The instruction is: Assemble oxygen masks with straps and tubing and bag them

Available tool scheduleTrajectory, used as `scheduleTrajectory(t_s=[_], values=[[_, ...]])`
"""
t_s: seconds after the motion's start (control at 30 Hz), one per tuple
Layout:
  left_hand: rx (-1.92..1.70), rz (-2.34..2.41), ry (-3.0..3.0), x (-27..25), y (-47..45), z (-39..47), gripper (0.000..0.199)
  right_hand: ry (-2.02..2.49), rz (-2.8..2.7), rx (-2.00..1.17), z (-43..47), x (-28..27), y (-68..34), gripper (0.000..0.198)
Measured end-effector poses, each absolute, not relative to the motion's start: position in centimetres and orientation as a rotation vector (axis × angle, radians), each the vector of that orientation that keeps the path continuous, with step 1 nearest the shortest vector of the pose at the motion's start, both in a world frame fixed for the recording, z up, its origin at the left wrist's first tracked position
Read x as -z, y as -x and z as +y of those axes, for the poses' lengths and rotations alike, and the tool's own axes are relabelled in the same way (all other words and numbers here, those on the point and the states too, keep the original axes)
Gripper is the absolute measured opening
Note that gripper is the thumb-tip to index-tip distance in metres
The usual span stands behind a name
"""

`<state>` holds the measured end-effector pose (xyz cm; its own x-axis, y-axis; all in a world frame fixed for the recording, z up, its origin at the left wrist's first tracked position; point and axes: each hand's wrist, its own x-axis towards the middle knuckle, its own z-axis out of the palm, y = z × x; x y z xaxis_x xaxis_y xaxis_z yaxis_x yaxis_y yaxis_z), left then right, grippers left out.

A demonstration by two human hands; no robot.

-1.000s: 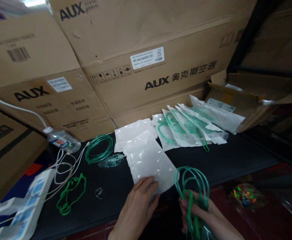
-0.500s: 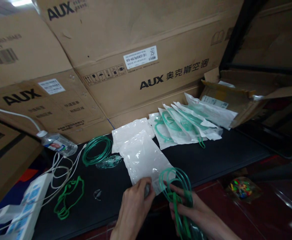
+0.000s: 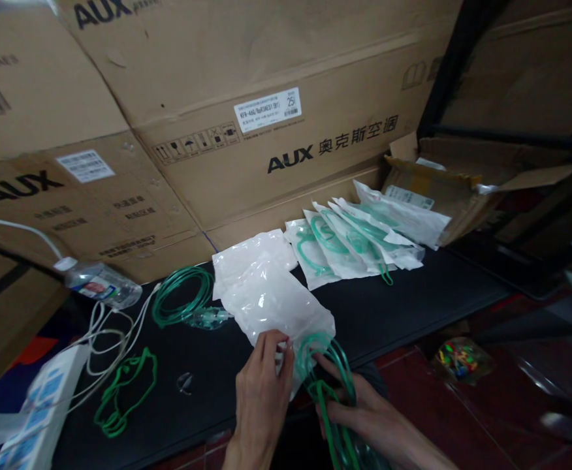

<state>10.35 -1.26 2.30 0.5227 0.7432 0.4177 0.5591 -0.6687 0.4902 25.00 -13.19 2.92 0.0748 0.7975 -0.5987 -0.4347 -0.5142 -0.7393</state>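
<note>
My left hand pinches the near edge of a white plastic pouch that lies on the black tabletop. My right hand is wrapped around a coil of green tubing, tied with a green elastic strap. The front of the coil is at the mouth of the pouch and partly inside it, seen through the clear film. Below my right hand a clear plastic part hangs, mostly hidden. Behind the pouch lies another white pouch.
Several filled pouches lean in a row by an open carton. At left are a green tubing coil, a loose green strap, a water bottle, white cables and a power strip. Large cartons stand behind.
My right hand has brought the tubing coil left, its front now at and into the pouch opening. My left fingers have shifted on the pouch edge. The view has moved slightly.
</note>
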Motion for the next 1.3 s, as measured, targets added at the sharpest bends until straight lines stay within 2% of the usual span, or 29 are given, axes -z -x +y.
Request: scheduleTrajectory(t_s=[0.17, 0.33, 0.47, 0.67, 0.83, 1.0, 1.1, 1.17, 1.3], values=[[-0.927, 0.874, -2.677, -2.7, -10.1, -1.9, 0.017, 1.4, -0.329, -1.593, -12.5, -3.6, -24.6, 0.088], [-0.854, 0.764, -2.67, -2.8, -10.3, -3.1, 0.021, 1.318, -0.482, -1.44, -10.9, -4.2, -24.5, 0.049], [-0.77, 0.856, -2.596, -2.9, -10.8, -3.1, 0.017, 1.153, -0.721, -1.397, -10.1, -3.9, -25.0, 0.033], [-0.727, 0.7, -2.722, -3.3, -10.9, -1.6, 0.034, 1.319, -0.964, -1.494, -10.3, -3.6, -26.6, 0.033], [-0.667, 0.425, -2.694, -3.2, -11.4, -2.1, 0.036, 1.367, -0.809, -1.435, -10.0, -2.9, -26.8, 0.041], [-0.737, 0.644, -2.538, -1.9, -12.2, -2.6, 0.032, 1.31, -0.53, -1.367, -10.0, -2.6, -26.2, 0.041], [-0.754, 0.793, -2.502, -1.5, -12.6, -2.1, 0.03, 1.132, -0.202, -1.509, -10.8, -3.2, -26.0, 0.051], [-0.752, 0.859, -2.518, -1.5, -13.0, -1.8, 0.029, 0.987, -0.05, -1.559, -11.6, -3.7, -26.0, 0.051], [-0.787, 0.952, -2.542, -1.6, -13.5, -1.6, 0.029, 0.905, -0.025, -1.542, -13.3, -3.4, -25.7, 0.054]])
